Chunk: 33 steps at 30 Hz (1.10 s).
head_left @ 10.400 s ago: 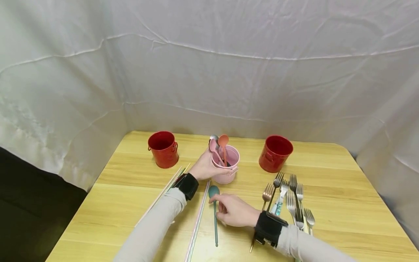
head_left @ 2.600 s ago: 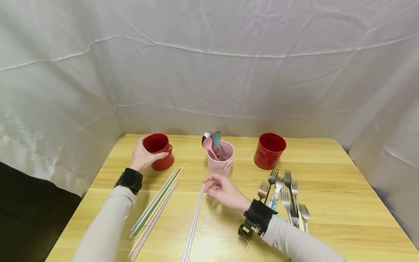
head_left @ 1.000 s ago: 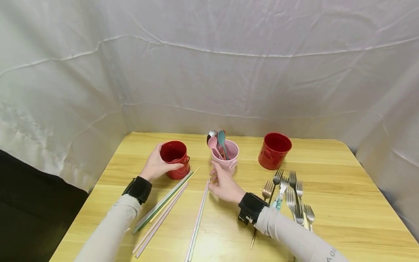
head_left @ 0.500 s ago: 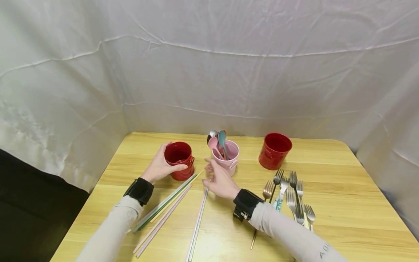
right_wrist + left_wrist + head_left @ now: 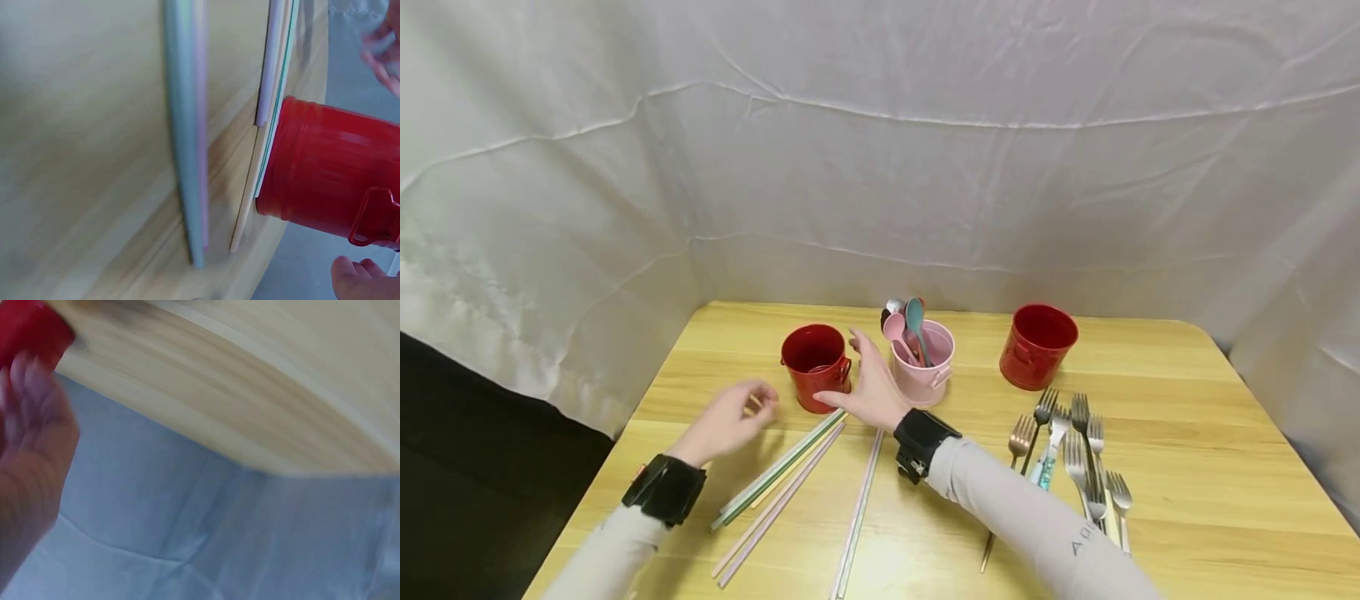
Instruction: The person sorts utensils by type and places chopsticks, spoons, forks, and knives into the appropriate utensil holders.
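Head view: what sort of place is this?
Likely a staged recording booth rather than a working kitchen: pale fabric hangs behind and on both sides of the wooden table, and both wrists wear black bands.

Pale creased curtain (image 5: 970, 192) behind wood-grain table (image 5: 1217, 450) and along its sides; black patch (image 5: 475, 483) lower left
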Available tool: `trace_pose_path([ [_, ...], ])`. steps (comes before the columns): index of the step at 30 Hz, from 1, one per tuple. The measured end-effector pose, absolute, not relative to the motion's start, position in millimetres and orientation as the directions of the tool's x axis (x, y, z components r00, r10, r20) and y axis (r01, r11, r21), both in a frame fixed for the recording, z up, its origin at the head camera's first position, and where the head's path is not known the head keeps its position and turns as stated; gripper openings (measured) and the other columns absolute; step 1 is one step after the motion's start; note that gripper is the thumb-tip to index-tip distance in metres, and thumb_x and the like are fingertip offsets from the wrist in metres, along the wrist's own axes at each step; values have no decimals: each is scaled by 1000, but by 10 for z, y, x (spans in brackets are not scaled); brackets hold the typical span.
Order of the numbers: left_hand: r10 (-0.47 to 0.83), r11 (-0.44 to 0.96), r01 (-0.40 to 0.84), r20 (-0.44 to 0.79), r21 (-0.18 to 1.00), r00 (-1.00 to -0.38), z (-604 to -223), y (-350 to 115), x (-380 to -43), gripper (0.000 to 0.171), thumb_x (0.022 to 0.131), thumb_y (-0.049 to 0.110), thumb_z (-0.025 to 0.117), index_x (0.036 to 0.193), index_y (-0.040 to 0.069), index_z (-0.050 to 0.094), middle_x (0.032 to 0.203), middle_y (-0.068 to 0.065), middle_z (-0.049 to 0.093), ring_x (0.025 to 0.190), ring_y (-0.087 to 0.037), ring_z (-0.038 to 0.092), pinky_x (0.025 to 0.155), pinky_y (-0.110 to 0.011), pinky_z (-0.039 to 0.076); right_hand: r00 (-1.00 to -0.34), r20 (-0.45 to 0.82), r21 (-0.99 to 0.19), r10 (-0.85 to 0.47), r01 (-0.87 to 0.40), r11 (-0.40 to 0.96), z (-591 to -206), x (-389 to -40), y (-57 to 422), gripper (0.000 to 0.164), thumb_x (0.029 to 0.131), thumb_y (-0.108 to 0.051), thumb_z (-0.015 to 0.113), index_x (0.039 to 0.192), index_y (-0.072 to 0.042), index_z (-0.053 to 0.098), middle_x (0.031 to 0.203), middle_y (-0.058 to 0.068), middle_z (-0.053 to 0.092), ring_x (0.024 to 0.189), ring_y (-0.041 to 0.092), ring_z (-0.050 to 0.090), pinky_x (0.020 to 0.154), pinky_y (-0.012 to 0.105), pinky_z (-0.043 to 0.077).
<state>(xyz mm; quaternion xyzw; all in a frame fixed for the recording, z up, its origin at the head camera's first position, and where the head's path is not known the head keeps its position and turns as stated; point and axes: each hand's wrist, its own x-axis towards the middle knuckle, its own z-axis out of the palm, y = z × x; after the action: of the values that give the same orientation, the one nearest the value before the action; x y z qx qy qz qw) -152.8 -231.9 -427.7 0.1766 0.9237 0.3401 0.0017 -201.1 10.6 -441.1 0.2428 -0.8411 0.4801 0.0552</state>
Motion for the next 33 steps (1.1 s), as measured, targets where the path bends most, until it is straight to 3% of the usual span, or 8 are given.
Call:
trace_pose_path([
  [4,389,792,329,-9,515,-921,-4322,-2264,-1364,10,82,11,66,91,9,61,80,3,59,73,-12,56,66,-31,50,-886,318,-793,-338,-444,418,-4376,-2085,17,104,67,-37,84,146,-9,23,138,14,45,126,28,43,101,42,42],
  [9,395,834,289,-143,469,-908,-4360,-2144,-1260,19,78,14,72,92,8,60,74,3,55,68,-13,50,65,-34,47,-881,318,-806,-350,-446,390,-4389,-2161,-70,107,62,-34,87,145,-8,25,132,10,50,121,22,48,101,38,43],
  [18,334,878,242,-169,412,-927,-4424,-2025,-1243,21,69,12,76,83,10,59,68,3,52,64,-15,47,63,-33,44,-890,297,-819,-346,-423,386,-4437,-2236,-164,100,62,-31,88,142,-8,31,131,6,53,117,19,51,98,35,45],
  [24,287,897,175,-233,407,-929,-4406,-1990,-1275,22,68,12,78,78,10,58,67,2,51,64,-16,47,61,-33,43,-895,275,-836,-352,-404,372,-4489,-2342,-197,91,62,-30,88,136,-12,38,126,0,55,113,15,53,95,29,47],
  [33,233,917,104,-307,385,-923,-4333,-1979,-1286,19,71,12,76,75,9,58,69,-2,53,65,-18,49,58,-31,43,-899,233,-838,-370,-379,392,-4481,-2427,-158,90,64,-32,86,138,-15,36,128,-1,55,115,16,52,96,29,46],
])
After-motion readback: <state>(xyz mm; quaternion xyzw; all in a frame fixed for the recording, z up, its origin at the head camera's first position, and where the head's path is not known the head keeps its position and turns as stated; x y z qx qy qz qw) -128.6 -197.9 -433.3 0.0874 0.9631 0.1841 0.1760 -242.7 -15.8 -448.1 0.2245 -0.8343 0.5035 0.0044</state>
